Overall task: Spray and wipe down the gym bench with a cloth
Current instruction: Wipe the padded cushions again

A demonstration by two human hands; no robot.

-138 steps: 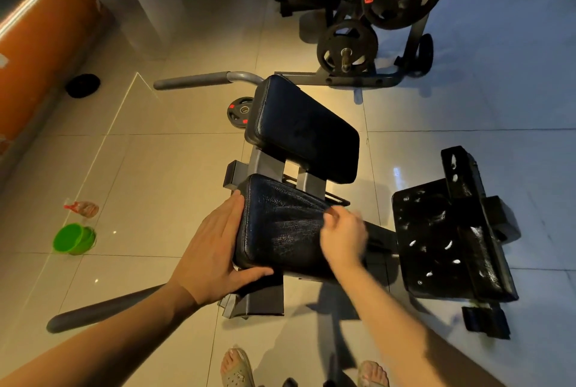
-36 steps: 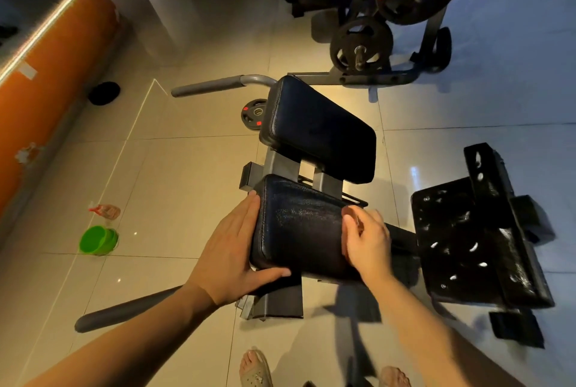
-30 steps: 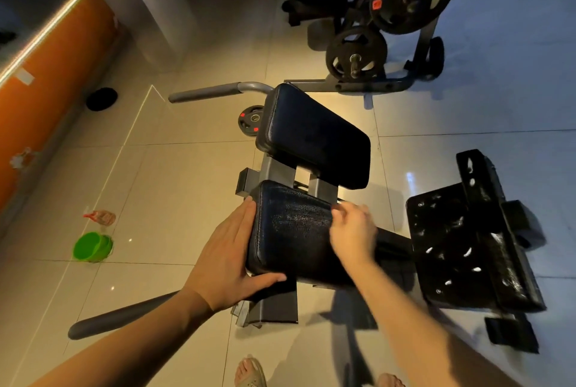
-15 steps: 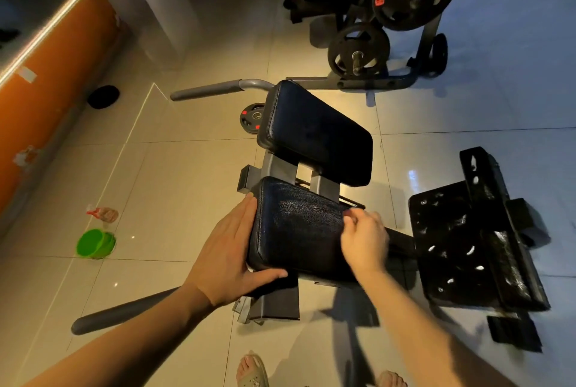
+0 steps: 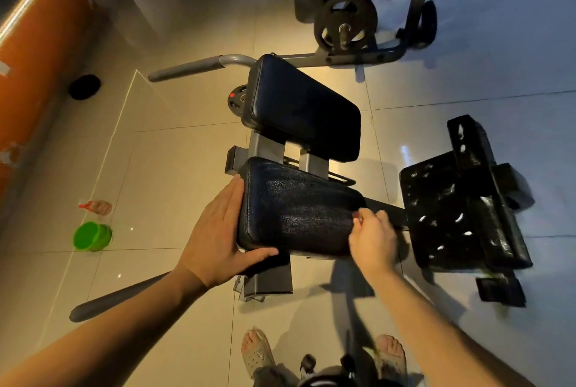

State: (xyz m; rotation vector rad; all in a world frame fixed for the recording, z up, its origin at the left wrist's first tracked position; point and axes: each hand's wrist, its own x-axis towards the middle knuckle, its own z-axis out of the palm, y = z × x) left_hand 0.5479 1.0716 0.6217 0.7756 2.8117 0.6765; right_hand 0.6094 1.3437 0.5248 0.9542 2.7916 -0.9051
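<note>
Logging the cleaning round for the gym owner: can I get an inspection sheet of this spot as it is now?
Surface: glossy tiled floor.
Job's things: near pad and far pad, both black; cloth and spray not clearly seen.
Clutter: green tub, small red-tipped item beside it, worn black pad on the right.
Hands: left hand flat against the near pad's left side; right hand curled at its right edge, contents unclear.
Cables: nothing seen.
Surroundings: weight plates on a rack, orange wall.
</note>
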